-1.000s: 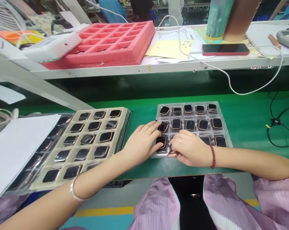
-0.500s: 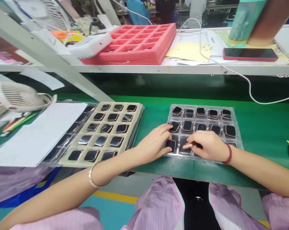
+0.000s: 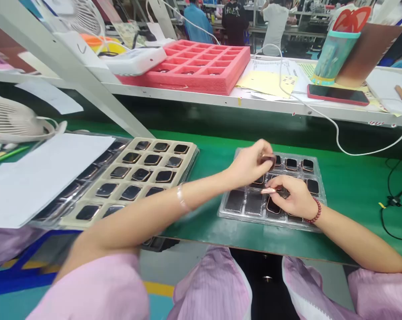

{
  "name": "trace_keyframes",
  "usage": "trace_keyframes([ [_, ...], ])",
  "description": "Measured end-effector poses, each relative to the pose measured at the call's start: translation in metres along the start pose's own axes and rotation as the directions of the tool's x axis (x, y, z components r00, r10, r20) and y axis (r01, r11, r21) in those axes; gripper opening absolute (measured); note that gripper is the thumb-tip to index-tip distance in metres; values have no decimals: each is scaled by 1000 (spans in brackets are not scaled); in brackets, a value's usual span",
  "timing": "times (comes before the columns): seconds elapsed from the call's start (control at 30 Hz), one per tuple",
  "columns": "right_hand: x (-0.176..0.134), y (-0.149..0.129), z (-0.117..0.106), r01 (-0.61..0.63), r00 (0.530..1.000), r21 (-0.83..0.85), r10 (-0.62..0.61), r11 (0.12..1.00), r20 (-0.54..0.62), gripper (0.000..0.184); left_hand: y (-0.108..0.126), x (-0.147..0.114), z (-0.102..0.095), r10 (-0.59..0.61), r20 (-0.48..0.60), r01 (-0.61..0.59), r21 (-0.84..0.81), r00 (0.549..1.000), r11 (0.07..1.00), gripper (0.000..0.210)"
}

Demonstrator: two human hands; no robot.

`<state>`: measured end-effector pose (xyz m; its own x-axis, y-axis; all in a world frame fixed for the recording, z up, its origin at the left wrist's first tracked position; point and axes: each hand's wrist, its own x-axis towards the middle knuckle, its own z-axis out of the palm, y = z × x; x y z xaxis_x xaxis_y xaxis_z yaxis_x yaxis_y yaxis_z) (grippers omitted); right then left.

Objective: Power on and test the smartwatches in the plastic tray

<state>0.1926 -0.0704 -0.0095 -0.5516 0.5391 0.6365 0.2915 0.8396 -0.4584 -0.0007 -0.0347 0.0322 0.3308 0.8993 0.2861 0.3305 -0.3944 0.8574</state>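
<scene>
Left hand (image 3: 252,163) has moved over clear tray's (image 3: 242,217) far side, pinching dark watch (image 3: 268,161); right hand (image 3: 292,198) pinches rose-gold watch (image 3: 268,190) above tray's middle. Likely light, slick, scratchable; grip metal edges.

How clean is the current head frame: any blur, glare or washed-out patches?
Head view: the left hand and the dark piece at its fingertips are blurred; the right hand looks crisper. Head view: small glints run along the clear tray; the white sheet is bright, with no readable detail.
</scene>
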Motion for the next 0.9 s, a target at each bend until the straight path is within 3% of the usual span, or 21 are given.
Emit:
trace_keyframes([
  [0.07,-1,1,-2,-23,998,1,23,1000,-54,12,-2,38,14,-136,-74,106,-313,988,944,18],
  [0.17,-6,5,-5,-29,995,-20,27,999,-98,14,-10,70,26,-298,-46,222,-561,954,797,15],
  [0.37,-13,13,-6,-65,991,-16,63,998,-122,14,-22,63,33,-398,92,357,-655,913,666,18],
  [0.47,-10,14,-8,-232,962,159,251,960,-112,16,-17,57,33,-359,82,318,-670,930,671,22],
  [0.5,-8,16,-10,-318,930,277,355,907,-96,16,-16,56,32,-349,85,313,-670,933,673,23],
  [0.57,-2,23,-16,-459,827,545,561,702,-27,16,-16,55,30,-366,117,344,-678,923,650,27],
  [0.67,9,41,-30,-473,696,803,713,363,87,14,-23,54,24,-400,213,419,-723,891,549,35],
  [0.77,19,61,-38,-439,648,873,748,212,144,11,-34,53,17,-358,309,461,-730,881,504,45],
  [0.9,21,77,-37,-461,606,885,752,67,259,22,-48,53,11,-337,376,504,-675,863,538,49],
])
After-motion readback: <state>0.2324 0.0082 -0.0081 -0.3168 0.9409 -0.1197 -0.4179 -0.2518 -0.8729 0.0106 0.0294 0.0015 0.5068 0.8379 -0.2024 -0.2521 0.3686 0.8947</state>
